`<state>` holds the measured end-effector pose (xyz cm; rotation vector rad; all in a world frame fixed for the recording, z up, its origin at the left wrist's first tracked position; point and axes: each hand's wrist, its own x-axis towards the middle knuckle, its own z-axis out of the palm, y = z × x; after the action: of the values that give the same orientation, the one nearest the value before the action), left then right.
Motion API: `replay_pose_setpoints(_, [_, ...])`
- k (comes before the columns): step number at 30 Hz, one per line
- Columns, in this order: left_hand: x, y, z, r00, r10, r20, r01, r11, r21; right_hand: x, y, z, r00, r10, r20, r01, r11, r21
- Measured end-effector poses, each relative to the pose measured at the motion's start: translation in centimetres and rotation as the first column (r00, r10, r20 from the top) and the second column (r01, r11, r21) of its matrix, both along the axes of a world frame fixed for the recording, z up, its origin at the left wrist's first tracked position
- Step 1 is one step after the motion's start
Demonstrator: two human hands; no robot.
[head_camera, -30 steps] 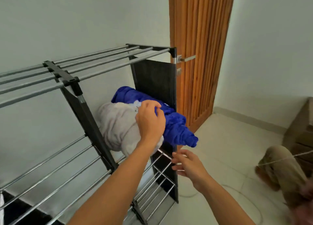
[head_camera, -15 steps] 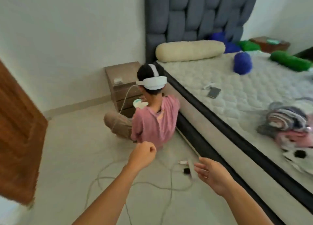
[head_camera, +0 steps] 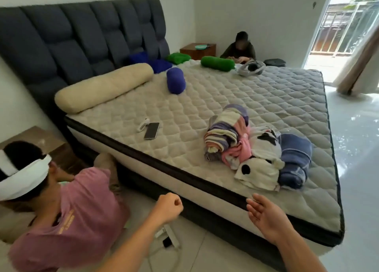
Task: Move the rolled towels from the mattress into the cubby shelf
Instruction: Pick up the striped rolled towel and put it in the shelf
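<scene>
Several rolled towels lie on the quilted mattress (head_camera: 184, 116). Near its front edge sit a striped roll (head_camera: 227, 130), a pink roll (head_camera: 240, 150), a white panda-print roll (head_camera: 258, 169) and a blue-grey roll (head_camera: 295, 159). Farther back lie a dark blue roll (head_camera: 175, 80), a green roll (head_camera: 217, 63), another green one (head_camera: 178, 58) and more blue ones (head_camera: 158, 65) by the headboard. My left hand (head_camera: 169, 207) is a closed fist holding nothing, in front of the mattress edge. My right hand (head_camera: 266, 216) is spread, empty, just below the panda roll. The cubby shelf is out of view.
A person in a pink shirt (head_camera: 67, 216) sits on the floor at my left by a nightstand (head_camera: 51, 146). Cables and a charger (head_camera: 168, 237) lie on the floor. A phone (head_camera: 151, 130) and a cream bolster (head_camera: 102, 87) rest on the mattress. Another person (head_camera: 240, 46) sits behind the bed.
I have turned from the shelf, where my left hand was on the grey and blue rolls, to face the bed. Both hands came away empty and are now close to the mattress edge.
</scene>
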<state>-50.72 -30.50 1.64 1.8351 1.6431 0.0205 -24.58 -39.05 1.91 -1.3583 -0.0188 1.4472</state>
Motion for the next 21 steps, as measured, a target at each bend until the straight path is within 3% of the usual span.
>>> replay_pose_setpoints(5, [7.8,6.8,0.1,0.992,-0.107,0.067,0.109,0.994,-0.025,4.0,3.4,-0.6,0.987,-0.134,-0.085,0.136,0.991,0.019])
replay_pose_setpoints(9, [12.4,13.5,-0.6,0.981,-0.144,0.128,0.146,0.989,-0.002,5.5,8.2,-1.7,0.988,-0.148,-0.046,0.147,0.989,-0.018])
replay_pose_setpoints(17, [18.2,28.5,-0.1,0.960,-0.057,0.276,-0.005,0.975,0.221,4.0,21.2,-4.2,0.993,0.068,0.093,-0.054,0.988,-0.146])
replay_pose_setpoints(21, [19.8,34.7,-0.1,0.968,-0.113,0.222,0.077,0.983,0.164,2.8,26.6,-5.3,0.987,0.137,0.086,-0.118,0.973,-0.200])
